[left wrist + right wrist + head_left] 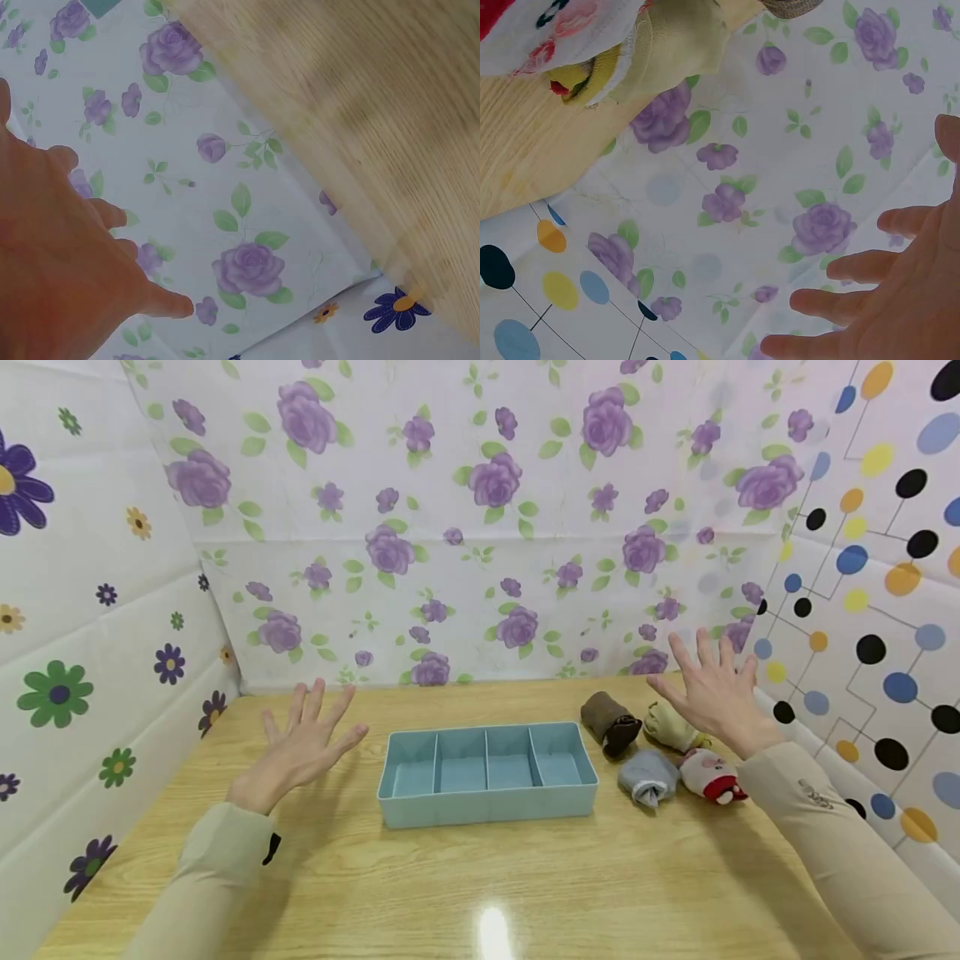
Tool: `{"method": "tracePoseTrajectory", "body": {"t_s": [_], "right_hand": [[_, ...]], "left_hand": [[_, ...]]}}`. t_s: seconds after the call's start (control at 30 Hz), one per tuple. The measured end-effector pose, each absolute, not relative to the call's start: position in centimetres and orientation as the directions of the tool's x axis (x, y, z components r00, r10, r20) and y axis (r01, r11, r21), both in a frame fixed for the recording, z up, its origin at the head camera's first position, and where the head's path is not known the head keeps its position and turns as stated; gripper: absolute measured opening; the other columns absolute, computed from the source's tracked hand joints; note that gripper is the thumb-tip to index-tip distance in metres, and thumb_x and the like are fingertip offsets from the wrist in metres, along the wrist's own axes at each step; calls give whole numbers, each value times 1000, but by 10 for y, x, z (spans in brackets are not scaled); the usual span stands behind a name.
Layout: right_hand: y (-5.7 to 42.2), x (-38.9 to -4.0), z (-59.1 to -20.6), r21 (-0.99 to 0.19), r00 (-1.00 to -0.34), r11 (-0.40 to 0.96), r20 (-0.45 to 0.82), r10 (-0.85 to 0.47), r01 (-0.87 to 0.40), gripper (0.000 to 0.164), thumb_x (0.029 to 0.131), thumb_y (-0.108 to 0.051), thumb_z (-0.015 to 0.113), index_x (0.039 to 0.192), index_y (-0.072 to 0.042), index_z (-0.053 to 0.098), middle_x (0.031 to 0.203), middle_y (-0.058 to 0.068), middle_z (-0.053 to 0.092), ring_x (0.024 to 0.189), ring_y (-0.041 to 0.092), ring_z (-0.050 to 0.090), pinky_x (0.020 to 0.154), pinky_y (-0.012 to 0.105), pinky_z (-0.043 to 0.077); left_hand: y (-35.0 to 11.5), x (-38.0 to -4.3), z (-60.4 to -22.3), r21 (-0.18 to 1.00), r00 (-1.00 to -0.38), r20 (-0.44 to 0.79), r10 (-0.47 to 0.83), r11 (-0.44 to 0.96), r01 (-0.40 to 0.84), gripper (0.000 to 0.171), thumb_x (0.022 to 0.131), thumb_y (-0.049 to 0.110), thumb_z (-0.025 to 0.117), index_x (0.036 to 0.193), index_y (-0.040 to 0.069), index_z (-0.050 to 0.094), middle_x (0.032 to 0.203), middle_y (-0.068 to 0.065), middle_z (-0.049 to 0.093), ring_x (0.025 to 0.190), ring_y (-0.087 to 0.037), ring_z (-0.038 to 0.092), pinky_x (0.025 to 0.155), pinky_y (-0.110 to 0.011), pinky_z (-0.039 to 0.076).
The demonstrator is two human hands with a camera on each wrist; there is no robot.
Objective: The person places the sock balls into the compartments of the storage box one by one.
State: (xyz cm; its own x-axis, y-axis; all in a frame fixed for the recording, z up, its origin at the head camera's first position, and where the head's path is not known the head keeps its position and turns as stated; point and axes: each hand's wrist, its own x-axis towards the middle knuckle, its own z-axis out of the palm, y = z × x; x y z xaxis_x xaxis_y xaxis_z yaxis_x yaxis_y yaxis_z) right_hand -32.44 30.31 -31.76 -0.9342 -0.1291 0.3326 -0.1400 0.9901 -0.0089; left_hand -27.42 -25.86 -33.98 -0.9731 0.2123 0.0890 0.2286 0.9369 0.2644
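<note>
A light blue box point(487, 808) with several compartments in a row stands mid-table, nothing inside it. To its left, my left hand point(296, 756) is raised with fingers spread, touching nothing. My right hand point(716, 693) is likewise held up with spread fingers, above the right end of the table. Nearest below it is a pale yellow balled-up cloth point(670, 727), partly covered by the hand in the head view. Beside that are a brown rolled cloth point(603, 717), a grey bundle point(647, 777) and a white-and-red one point(707, 770), all sock-like.
The wooden table point(450, 885) backs onto a hanging sheet with purple roses point(495, 481). A flower-print sheet point(75, 635) closes the left side, and a dotted sheet point(862, 602) closes the right.
</note>
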Motion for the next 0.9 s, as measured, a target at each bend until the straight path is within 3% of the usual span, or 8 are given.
{"method": "tracePoseTrajectory", "body": {"t_s": [0.23,0.33,0.57,0.77,0.9], "right_hand": [[302,-325,-316,-21,-931,987,334,-145,-161,83,95,-69,29,157,-19,8,157,33,8,138,61,11,98,82,8],[301,-325,-317,-23,-927,983,337,-165,-183,82,95,-68,30,157,-19,7,157,33,8,138,61,11,100,80,12],[297,-327,-319,-31,-927,974,313,-205,-226,82,96,-66,31,157,-17,7,156,34,8,137,60,16,107,73,17],[289,-332,-317,-38,-952,973,221,-212,-226,86,94,-70,26,157,-16,3,157,35,5,138,57,16,107,72,18],[287,-337,-315,-31,-964,975,161,-213,-220,87,94,-70,26,157,-16,1,157,34,4,139,57,16,106,72,21]], "left_hand": [[-252,-280,-344,372,-940,64,334,866,333,82,95,63,42,157,19,11,162,-21,-1,149,-44,-7,109,-75,-2],[-246,-281,-346,464,-899,-2,437,797,387,90,91,57,54,157,14,10,162,-21,7,148,-45,3,113,-70,8],[-235,-281,-350,623,-778,-180,601,682,383,116,82,45,74,156,15,-10,163,-18,-6,148,-45,1,113,-68,17],[-233,-285,-354,604,-767,-210,606,698,385,118,79,44,77,156,7,-5,162,-22,0,148,-46,4,114,-67,17],[-231,-287,-356,607,-770,-225,597,704,368,118,78,43,79,156,8,-3,161,-23,2,147,-46,6,114,-66,18]]}}
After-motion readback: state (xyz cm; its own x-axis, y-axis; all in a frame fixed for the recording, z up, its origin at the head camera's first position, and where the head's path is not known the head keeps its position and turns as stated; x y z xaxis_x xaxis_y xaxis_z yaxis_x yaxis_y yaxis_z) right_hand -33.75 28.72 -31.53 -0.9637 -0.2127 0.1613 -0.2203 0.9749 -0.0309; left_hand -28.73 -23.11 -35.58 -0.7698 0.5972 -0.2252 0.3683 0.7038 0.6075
